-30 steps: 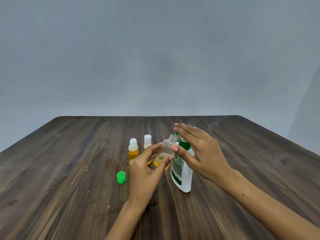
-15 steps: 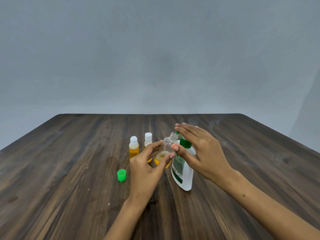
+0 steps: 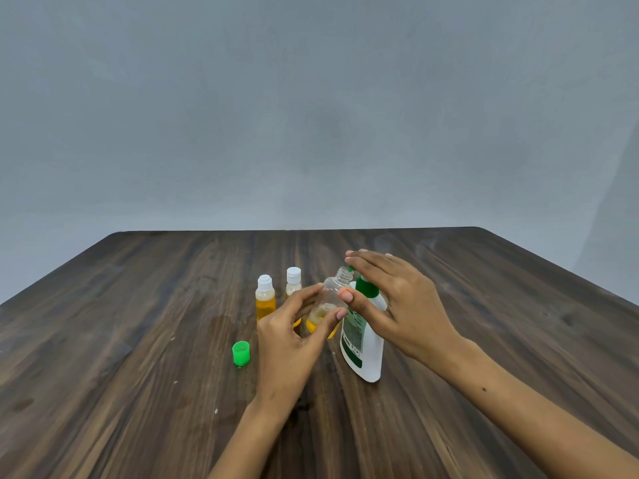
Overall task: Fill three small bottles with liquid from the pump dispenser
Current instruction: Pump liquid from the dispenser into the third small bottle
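A white pump dispenser [image 3: 366, 347] with a green pump head stands at the table's middle. My right hand [image 3: 397, 305] lies over the pump, fingers straight on top and thumb against the bottle's neck. My left hand [image 3: 290, 337] grips a clear uncapped small bottle [image 3: 328, 299], tilted with its mouth at the green nozzle; a little yellow liquid sits at its bottom. Two capped small bottles stand behind to the left: one [image 3: 265, 299] holds yellow liquid, the other [image 3: 293, 281] is partly hidden by my left hand.
A loose green cap [image 3: 241, 353] lies on the dark wooden table [image 3: 138, 340] to the left of my left hand. A plain grey wall rises behind the table's far edge.
Both hands and the bottles keep nearly the same pose; my right hand stays on the pump head. The view has shifted slightly.
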